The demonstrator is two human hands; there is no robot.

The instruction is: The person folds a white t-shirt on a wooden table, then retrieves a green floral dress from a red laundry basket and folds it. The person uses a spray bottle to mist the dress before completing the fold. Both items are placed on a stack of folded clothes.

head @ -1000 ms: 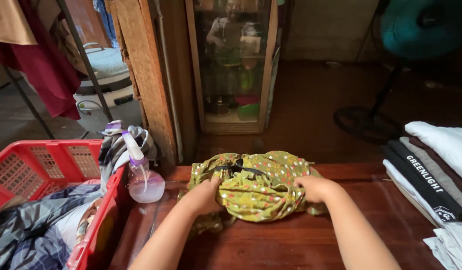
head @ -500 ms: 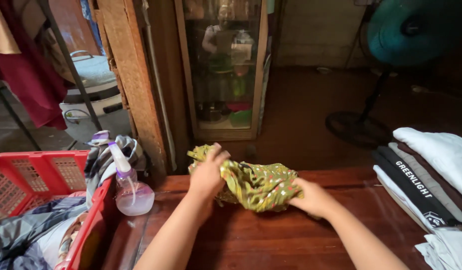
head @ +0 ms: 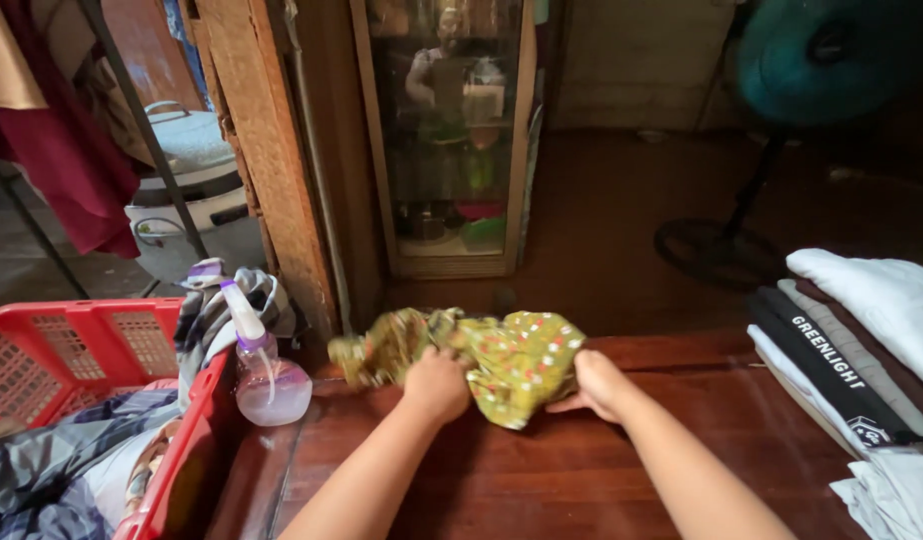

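Observation:
A green garment (head: 506, 355) with small red and white spots lies bunched at the far edge of a dark wooden table (head: 541, 480). My left hand (head: 436, 382) is closed on its left part, fingers curled into the cloth. My right hand (head: 596, 383) grips its right edge, thumb under the fabric. A loose end of the garment trails left toward a spray bottle (head: 266, 375).
A red plastic laundry basket (head: 71, 350) with plaid and striped clothes stands at the left. Folded shirts (head: 856, 345) are stacked at the right. Beyond the table are a glass-door cabinet (head: 446, 140), a wooden post (head: 266, 150) and a standing fan (head: 781, 110).
The garment has been gathered into a smaller bundle. My left hand dropped from the garment's top left to its near left side, while my right hand stayed at the right edge.

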